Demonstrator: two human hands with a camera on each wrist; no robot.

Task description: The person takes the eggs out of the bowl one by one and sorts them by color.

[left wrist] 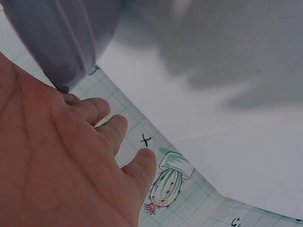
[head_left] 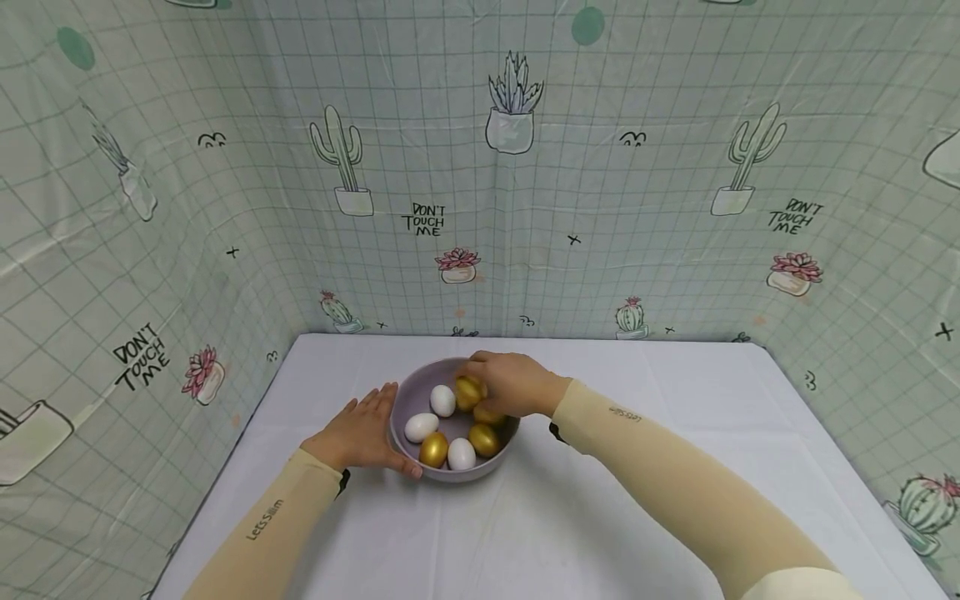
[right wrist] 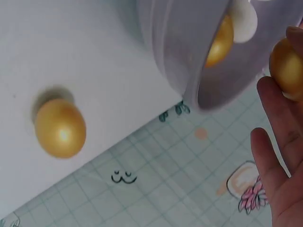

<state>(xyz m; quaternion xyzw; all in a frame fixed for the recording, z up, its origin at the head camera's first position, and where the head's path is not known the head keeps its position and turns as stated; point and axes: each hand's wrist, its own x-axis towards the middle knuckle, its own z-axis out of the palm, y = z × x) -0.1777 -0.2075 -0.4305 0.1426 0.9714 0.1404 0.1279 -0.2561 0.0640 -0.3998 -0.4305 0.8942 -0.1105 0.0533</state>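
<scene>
A mauve bowl (head_left: 456, 477) stands on the table with white eggs (head_left: 461, 454) and gold eggs (head_left: 433, 450) inside. Along the bowl's left side rests my left hand (head_left: 360, 433), its fingers extended and thumb near the front rim. My right hand (head_left: 516, 383) reaches over the bowl's right rim and pinches a gold egg (right wrist: 287, 68) between thumb and fingers. That held egg (head_left: 470, 392) is above the other eggs in the head view. Another gold egg (head_left: 489, 412) is partly hidden beneath the right hand.
One loose gold egg (right wrist: 60, 128) lies on the table outside the bowl in the right wrist view; the head view does not show it. The white table (head_left: 600, 517) meets a patterned cloth backdrop (head_left: 570, 200) at its back and sides.
</scene>
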